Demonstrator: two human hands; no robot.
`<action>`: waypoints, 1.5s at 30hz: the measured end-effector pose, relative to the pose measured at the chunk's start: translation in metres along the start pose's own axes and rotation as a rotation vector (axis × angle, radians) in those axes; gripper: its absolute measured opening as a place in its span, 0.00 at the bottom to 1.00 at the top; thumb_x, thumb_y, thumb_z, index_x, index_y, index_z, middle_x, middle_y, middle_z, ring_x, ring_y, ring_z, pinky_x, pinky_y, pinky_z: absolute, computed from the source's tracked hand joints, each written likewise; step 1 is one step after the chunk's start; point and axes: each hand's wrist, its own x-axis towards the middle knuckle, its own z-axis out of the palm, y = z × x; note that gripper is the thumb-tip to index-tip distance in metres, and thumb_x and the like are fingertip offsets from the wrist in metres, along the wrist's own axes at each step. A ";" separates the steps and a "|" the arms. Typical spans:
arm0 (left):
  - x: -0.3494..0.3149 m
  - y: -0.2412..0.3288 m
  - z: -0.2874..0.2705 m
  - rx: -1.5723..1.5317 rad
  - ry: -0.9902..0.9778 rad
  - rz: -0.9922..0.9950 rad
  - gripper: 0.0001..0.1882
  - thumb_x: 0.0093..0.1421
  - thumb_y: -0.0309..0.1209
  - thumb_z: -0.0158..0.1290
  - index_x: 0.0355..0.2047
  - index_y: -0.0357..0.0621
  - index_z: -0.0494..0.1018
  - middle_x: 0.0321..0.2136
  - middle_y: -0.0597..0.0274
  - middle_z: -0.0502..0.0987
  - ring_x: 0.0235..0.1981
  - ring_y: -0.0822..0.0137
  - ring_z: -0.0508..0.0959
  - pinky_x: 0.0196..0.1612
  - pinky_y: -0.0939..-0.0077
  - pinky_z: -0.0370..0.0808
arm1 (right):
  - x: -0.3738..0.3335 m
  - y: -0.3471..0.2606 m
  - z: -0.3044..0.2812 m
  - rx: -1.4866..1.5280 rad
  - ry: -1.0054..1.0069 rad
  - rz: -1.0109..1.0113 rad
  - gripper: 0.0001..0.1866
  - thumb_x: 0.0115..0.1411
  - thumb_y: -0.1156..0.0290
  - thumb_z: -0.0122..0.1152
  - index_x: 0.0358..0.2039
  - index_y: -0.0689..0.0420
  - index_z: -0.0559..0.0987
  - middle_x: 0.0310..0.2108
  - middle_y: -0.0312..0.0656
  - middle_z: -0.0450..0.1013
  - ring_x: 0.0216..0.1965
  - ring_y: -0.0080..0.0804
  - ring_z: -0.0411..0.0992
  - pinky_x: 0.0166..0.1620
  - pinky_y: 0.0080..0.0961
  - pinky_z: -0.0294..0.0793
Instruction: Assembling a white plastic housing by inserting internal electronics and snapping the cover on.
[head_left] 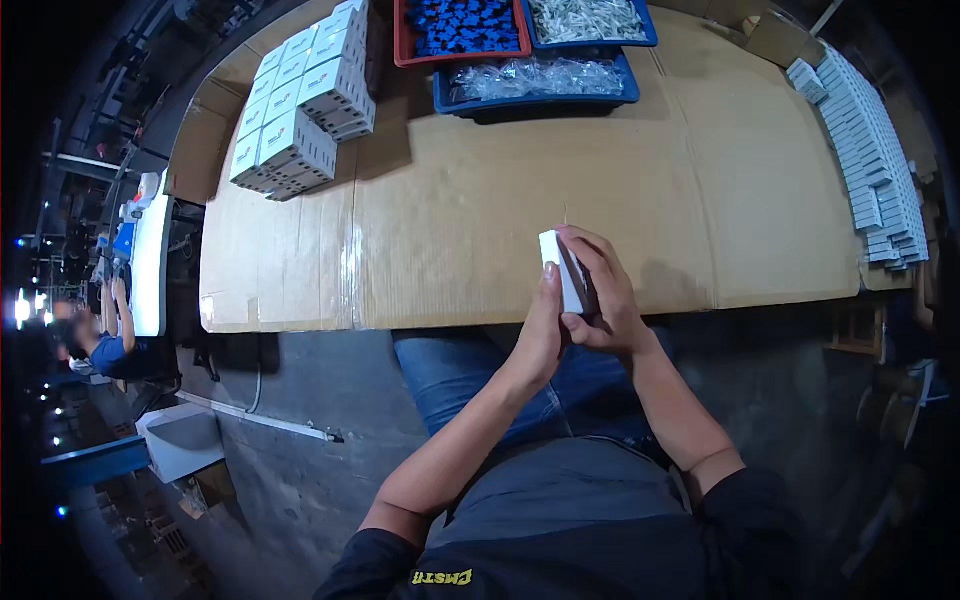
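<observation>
Between my two hands, just above the table's near edge, is a small white box (pixel 562 262), tilted with a narrow side toward me. My left hand (pixel 543 325) is closed on its left side, the thumb lying along the edge. On the other side my right hand (pixel 612 300) wraps round it, fingers over the far end and thumb near the bottom. The palms hide much of the box, so whether it is fully closed cannot be made out.
Cardboard covers the table (pixel 480 220). White boxes (pixel 300 100) are stacked at the far left; small light boxes (pixel 868 165) line the right edge. At the back stand a red tray (pixel 400 55) of blue parts and blue trays (pixel 540 108) of clear and whitish pieces. A person (pixel 115 345) sits far left.
</observation>
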 end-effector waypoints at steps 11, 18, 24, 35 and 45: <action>0.003 -0.006 0.001 -0.146 0.091 -0.088 0.31 0.75 0.61 0.40 0.55 0.46 0.70 0.41 0.66 0.77 0.35 0.76 0.78 0.40 0.79 0.78 | -0.012 0.014 0.015 -0.100 0.112 -0.052 0.42 0.63 0.40 0.63 0.63 0.65 0.73 0.60 0.59 0.72 0.57 0.57 0.74 0.58 0.47 0.75; 0.008 -0.016 -0.008 -0.173 0.065 -0.051 0.27 0.74 0.58 0.45 0.51 0.48 0.71 0.36 0.70 0.76 0.27 0.82 0.72 0.30 0.85 0.72 | -0.012 0.014 0.018 -0.147 0.106 -0.056 0.41 0.67 0.39 0.56 0.64 0.65 0.73 0.60 0.59 0.72 0.57 0.59 0.73 0.58 0.48 0.75; 0.012 -0.021 -0.012 -0.182 0.054 -0.031 0.24 0.74 0.57 0.46 0.49 0.49 0.71 0.33 0.71 0.75 0.26 0.83 0.71 0.28 0.86 0.71 | -0.017 0.017 0.020 -0.222 0.118 -0.094 0.40 0.72 0.40 0.47 0.65 0.66 0.71 0.60 0.60 0.72 0.56 0.61 0.74 0.57 0.48 0.77; 0.009 -0.027 -0.012 -0.116 0.162 -0.040 0.27 0.72 0.61 0.47 0.45 0.48 0.72 0.24 0.71 0.75 0.22 0.80 0.73 0.25 0.83 0.69 | -0.023 0.019 0.028 -0.223 0.110 -0.086 0.39 0.74 0.42 0.43 0.65 0.67 0.71 0.60 0.61 0.72 0.57 0.62 0.74 0.55 0.47 0.78; 0.006 -0.025 -0.011 -0.200 0.171 -0.049 0.25 0.73 0.57 0.48 0.52 0.48 0.71 0.31 0.74 0.74 0.24 0.86 0.69 0.26 0.90 0.69 | -0.022 0.018 0.032 -0.163 0.103 -0.082 0.40 0.74 0.41 0.41 0.65 0.68 0.71 0.60 0.63 0.72 0.56 0.64 0.74 0.56 0.48 0.77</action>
